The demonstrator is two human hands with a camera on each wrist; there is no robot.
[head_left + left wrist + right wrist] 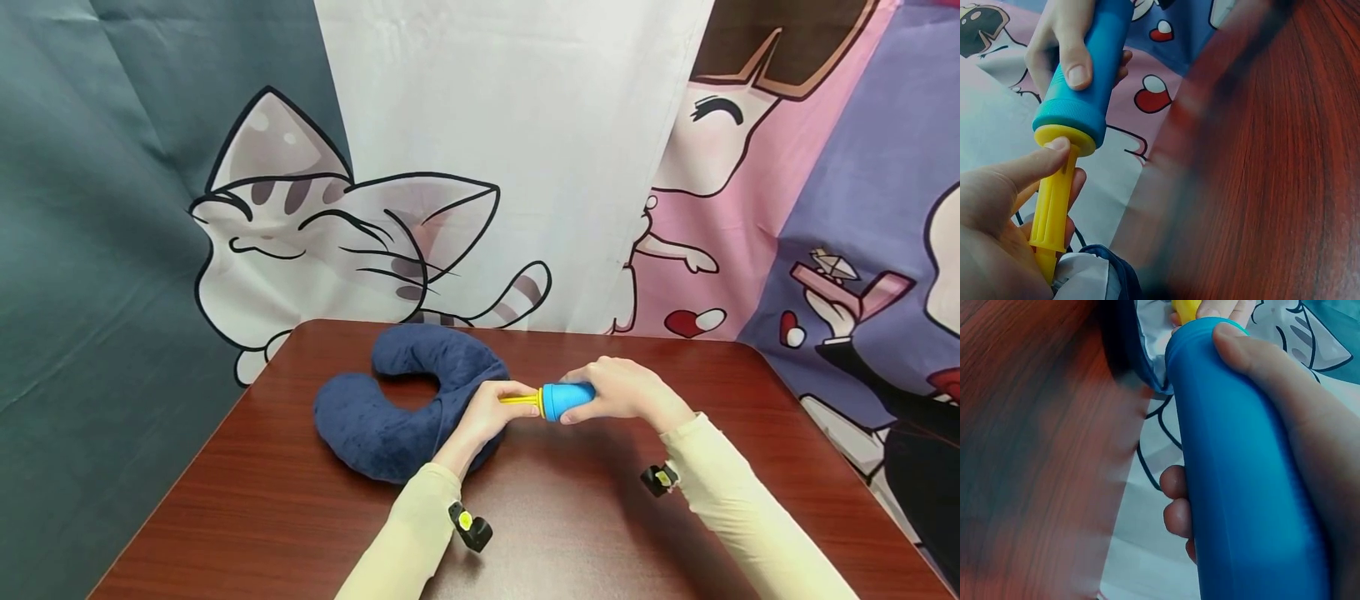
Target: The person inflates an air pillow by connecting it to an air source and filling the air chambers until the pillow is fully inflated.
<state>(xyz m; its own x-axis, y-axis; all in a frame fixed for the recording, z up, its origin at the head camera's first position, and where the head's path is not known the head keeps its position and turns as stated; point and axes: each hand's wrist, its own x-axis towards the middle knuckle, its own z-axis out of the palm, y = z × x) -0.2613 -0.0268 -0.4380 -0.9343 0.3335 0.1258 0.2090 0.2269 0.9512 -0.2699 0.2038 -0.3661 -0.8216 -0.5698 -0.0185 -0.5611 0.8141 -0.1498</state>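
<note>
A blue and yellow hand air pump (566,402) is held level above the table, beside the right side of a navy neck pillow (382,429). My right hand (622,392) wraps round its blue barrel (1235,456). With thumb and fingers, my left hand (483,410) grips the yellow part (1054,212) just below the barrel's ribbed collar. In the left wrist view the yellow end runs down beside a whitish piece (1085,275) edged by navy fabric (1125,269). Whether its tip sits inside anything is hidden by the left hand.
The dark red wooden table (247,500) lies beneath both hands. Behind its far edge hangs a cartoon-printed cloth (517,125). Small black cameras are strapped to the left sleeve (412,525) and right sleeve (742,500).
</note>
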